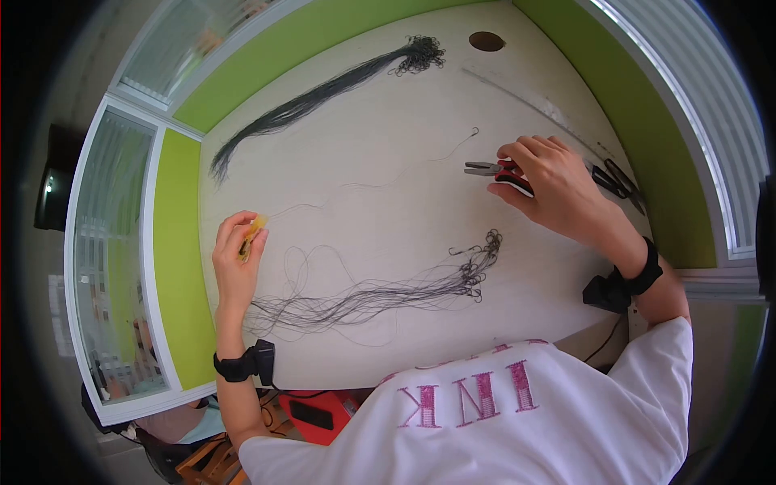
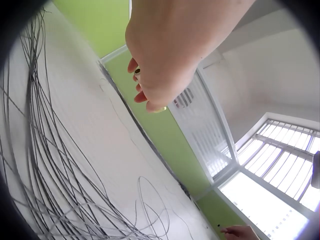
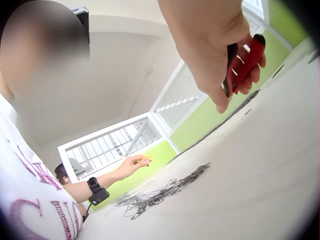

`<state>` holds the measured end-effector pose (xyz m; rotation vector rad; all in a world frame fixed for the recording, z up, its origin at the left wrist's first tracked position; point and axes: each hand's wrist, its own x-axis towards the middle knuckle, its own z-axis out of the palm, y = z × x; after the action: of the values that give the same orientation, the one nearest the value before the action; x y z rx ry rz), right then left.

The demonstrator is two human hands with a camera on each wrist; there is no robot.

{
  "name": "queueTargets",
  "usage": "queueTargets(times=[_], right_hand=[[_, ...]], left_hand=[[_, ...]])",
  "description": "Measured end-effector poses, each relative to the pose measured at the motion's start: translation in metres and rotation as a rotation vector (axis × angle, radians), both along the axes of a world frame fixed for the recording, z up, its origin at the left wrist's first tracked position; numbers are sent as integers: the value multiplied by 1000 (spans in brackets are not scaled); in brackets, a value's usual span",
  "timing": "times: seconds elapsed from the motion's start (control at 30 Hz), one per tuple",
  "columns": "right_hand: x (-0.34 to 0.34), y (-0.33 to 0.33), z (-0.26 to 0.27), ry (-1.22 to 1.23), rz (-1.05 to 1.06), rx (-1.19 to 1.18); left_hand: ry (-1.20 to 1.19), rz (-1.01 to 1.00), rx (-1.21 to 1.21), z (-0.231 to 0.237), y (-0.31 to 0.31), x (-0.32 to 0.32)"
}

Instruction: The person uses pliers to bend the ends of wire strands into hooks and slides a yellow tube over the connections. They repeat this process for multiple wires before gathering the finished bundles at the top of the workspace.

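At the left of the head view my left hand (image 1: 236,257) pinches a small yellow piece (image 1: 258,225) between thumb and fingers; its exact kind I cannot tell. A thin line (image 1: 362,186) runs from near it across the table to a single fishhook (image 1: 474,132). My right hand (image 1: 558,182) grips red-and-black pliers (image 1: 485,168), their nose pointing left, just below that hook. In the right wrist view the red handles (image 3: 250,62) lie spread within the fingers. Nearer to me lies a loose bundle of hooked lines (image 1: 364,301), its hooks (image 1: 477,271) at the right end.
A second, tidier bundle of hooked lines (image 1: 315,90) lies at the back of the white table (image 1: 404,218). A clear ruler (image 1: 525,101) and black scissors (image 1: 618,182) are at the right, past my hand. Green panels (image 1: 184,259) edge the table.
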<state>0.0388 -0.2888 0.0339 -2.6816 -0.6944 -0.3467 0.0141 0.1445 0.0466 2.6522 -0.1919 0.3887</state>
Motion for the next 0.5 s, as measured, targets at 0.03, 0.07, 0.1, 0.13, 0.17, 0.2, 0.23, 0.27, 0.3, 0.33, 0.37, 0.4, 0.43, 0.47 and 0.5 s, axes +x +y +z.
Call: queueTargets(times=[0.03, 0.07, 0.1, 0.13, 0.17, 0.2, 0.23, 0.27, 0.3, 0.33, 0.37, 0.4, 0.43, 0.47, 0.5], right_hand=[[-7, 1, 2, 51, 63, 30], [-13, 2, 4, 100, 124, 61], [-20, 3, 7, 165, 157, 34], [-24, 3, 7, 162, 153, 28], [-29, 3, 6, 157, 223, -21], [-34, 4, 4, 154, 289, -69], [-37, 3, 2, 123, 304, -91], [-39, 2, 3, 130, 287, -87], [-40, 0, 6, 153, 279, -145], [-40, -1, 7, 177, 275, -202], [-39, -2, 8, 182, 271, -201], [-37, -2, 9, 137, 267, -169], [-34, 0, 9, 93, 267, -139], [-33, 3, 8, 98, 277, -138], [-31, 7, 7, 42, 305, -114]], left_hand=[[124, -84, -75, 1, -11, -6], [125, -85, -88, -2, -19, -10], [105, -234, -10, -5, -25, -15], [81, -385, 74, -7, -29, -18], [120, -390, 32, -12, -31, -22], [119, -401, 33, -12, -30, -28], [183, -337, 14, -12, -29, -34], [251, -274, -5, -11, -28, -41], [259, -288, -4, -11, -25, -49], [314, -234, -6, -9, -21, -57], [364, -174, -8, -7, -17, -63], [364, -173, -9, -3, -14, -68], [395, -153, 3, 2, -11, -74], [431, -130, 15, 7, -10, -81], [431, -122, 13, 11, -11, -83]])
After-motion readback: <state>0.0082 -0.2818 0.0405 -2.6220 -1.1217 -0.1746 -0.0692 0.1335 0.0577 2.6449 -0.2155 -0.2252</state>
